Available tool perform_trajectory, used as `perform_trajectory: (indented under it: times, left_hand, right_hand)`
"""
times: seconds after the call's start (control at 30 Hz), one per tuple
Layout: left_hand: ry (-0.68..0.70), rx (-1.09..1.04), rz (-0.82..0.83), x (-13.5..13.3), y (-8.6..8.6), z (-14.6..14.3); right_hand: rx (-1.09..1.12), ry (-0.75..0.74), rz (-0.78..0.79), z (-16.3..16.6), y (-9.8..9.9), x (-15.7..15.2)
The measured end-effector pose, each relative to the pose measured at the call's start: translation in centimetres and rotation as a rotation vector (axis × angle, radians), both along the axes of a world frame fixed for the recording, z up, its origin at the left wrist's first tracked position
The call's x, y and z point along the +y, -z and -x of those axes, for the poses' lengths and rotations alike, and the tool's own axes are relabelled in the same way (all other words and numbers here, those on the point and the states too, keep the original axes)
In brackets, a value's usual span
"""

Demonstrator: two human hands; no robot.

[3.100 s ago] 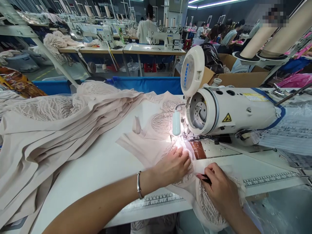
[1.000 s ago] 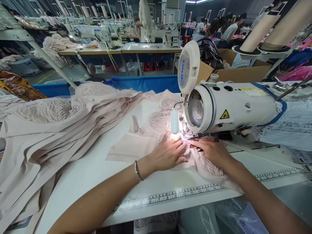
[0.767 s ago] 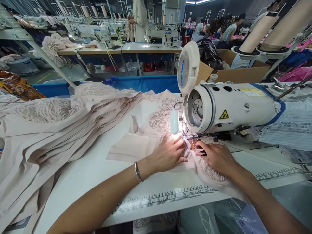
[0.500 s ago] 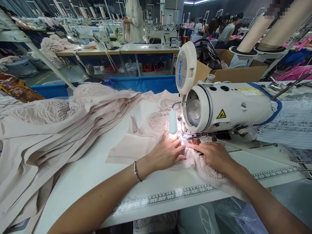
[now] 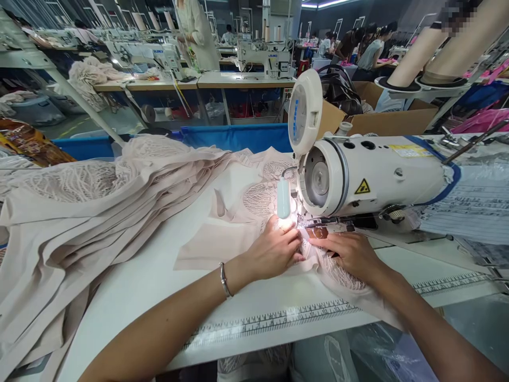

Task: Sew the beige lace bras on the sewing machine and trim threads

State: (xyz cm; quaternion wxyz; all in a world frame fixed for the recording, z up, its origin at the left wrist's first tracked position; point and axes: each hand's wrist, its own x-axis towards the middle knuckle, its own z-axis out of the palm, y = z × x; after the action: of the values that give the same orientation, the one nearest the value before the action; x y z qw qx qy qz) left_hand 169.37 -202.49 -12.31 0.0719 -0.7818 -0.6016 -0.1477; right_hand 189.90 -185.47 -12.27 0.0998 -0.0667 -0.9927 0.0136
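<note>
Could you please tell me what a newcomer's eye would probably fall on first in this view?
Probably the bright glow beneath the small lamp, at the front end of the white sewing machine, where the left hand and right hand are on pale fabric. Next might come the machine's round cover, swung open, and the layered heap of cloth at the left.

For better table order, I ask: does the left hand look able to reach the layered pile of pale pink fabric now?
Probably yes. Between the left hand and the fabric pile I see only low pale pink cloth and white tabletop. It would first have to leave the cloth it touches.
</note>
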Motion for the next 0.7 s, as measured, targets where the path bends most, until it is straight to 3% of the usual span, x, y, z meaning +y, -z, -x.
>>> perform_trajectory:
  times: [0.4,0.57,0.63,0.7]
  left_hand:
    - [-0.077,-0.031,0.010,0.1,-0.2,0.6]
    - [-0.138,-0.057,0.014,0.0,0.4,0.0]
    - [-0.169,-0.132,0.047,0.4,0.2,-0.1]
    - [-0.335,-0.369,0.071,1.2,-0.4,0.6]
  right_hand:
    - [-0.101,0.130,0.061,2.2,-0.8,0.0]
    - [-0.112,0.147,0.027,2.4,0.3,0.3]
    - [-0.049,0.179,-0.050,2.0,0.8,0.7]
    - [0.035,0.275,-0.172,1.2,1.1,1.2]
